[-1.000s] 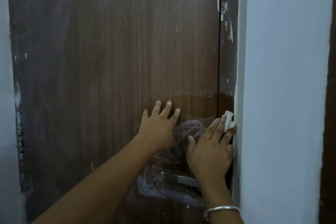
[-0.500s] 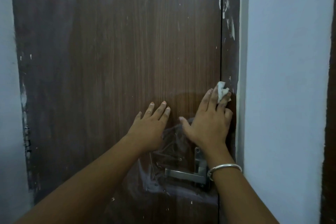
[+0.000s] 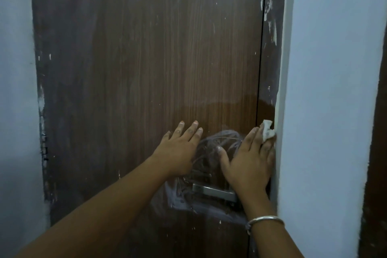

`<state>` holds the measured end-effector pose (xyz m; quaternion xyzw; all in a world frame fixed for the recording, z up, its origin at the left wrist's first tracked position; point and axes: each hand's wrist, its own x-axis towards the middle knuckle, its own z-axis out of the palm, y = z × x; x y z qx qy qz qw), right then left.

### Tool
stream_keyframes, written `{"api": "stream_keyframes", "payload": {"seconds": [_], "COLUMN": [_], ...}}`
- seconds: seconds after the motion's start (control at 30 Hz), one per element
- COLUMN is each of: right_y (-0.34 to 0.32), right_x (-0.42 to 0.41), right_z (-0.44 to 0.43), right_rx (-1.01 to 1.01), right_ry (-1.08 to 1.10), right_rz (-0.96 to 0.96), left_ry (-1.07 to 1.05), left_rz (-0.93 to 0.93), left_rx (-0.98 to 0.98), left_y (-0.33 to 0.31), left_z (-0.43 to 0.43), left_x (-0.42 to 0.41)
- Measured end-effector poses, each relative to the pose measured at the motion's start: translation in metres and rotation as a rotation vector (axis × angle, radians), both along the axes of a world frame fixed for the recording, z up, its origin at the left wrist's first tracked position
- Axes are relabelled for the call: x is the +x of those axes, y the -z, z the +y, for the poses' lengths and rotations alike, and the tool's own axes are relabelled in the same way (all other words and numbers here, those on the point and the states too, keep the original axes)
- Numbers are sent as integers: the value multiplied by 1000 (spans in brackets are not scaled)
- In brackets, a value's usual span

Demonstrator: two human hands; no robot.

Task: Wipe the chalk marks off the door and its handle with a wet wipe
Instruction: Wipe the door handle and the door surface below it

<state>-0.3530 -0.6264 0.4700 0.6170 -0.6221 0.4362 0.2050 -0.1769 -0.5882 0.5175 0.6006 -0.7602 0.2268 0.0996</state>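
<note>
Mid-wipe on the door (image 3: pixel 146 69). Right hand (image 3: pixel 250 159) has its grip closed on the wet wipe (image 3: pixel 267 133), pressed at the door's right edge, just above the handle (image 3: pixel 213 191). Left hand (image 3: pixel 178 151) lies flat, fingers spread, holding nothing, bracing the panel. Chalk marks (image 3: pixel 217 142) sit between the hands and around the handle. Next, I'd say: drag the wipe left and down through the scribble, then over the handle.

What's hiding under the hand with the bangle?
A white wet wipe pokes out under the right hand fingertips, pressed against the door. The rest of the wipe and the handle's right end are covered.
</note>
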Motion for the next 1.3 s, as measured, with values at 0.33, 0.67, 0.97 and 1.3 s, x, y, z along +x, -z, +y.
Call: {"api": "stream_keyframes", "payload": {"seconds": [0.33,0.67,0.97,1.3], "right_y": [7,12,8,2], "right_x": [10,26,54,81], "right_z": [-1,-8,-8,-12], "right_rx": [-18,3,-10,-8], "right_ry": [-2,-83,-159,-250], "right_rz": [228,396,495,609], "left_ry": [1,-18,-50,-78], "left_rz": [62,78,76,102], "left_rx": [70,83,65,90], "left_y": [23,24,29,31], "left_z": [6,3,1,1], "left_x": [6,18,29,41]}}
